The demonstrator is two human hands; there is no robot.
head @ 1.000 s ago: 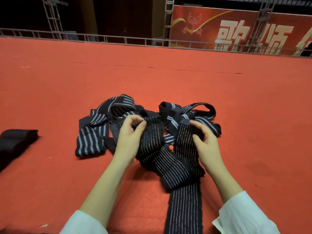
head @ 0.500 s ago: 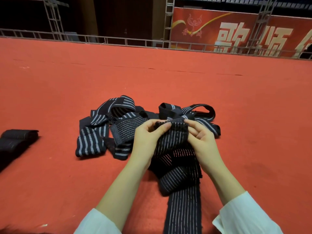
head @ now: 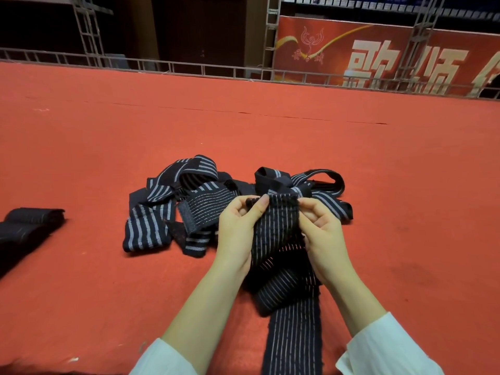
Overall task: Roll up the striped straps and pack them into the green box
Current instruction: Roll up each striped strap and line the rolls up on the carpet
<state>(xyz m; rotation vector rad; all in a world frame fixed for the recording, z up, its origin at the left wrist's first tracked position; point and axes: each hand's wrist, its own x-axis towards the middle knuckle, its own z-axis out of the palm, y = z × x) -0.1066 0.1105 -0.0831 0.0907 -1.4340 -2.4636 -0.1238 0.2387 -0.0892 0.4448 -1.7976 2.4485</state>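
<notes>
Pinching the top corners of the striped strap (head: 278, 228) with your left hand (head: 238, 235) and right hand (head: 322, 239), both grips clamped on it, you hold its end flat above the carpet (head: 270, 131), ready to start a tight roll.

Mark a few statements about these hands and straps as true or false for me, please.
1. The left hand and the right hand both pinch the top end of one striped strap. True.
2. A green box stands right beside the straps. False: no green box is in view.
3. The pile of loose straps lies on a red carpet. True.
4. The striped strap in the hands is fully rolled up. False: its length hangs in loose folds and trails down toward the person.
5. A dark bundle lies apart from the pile, at the left edge. True.
</notes>
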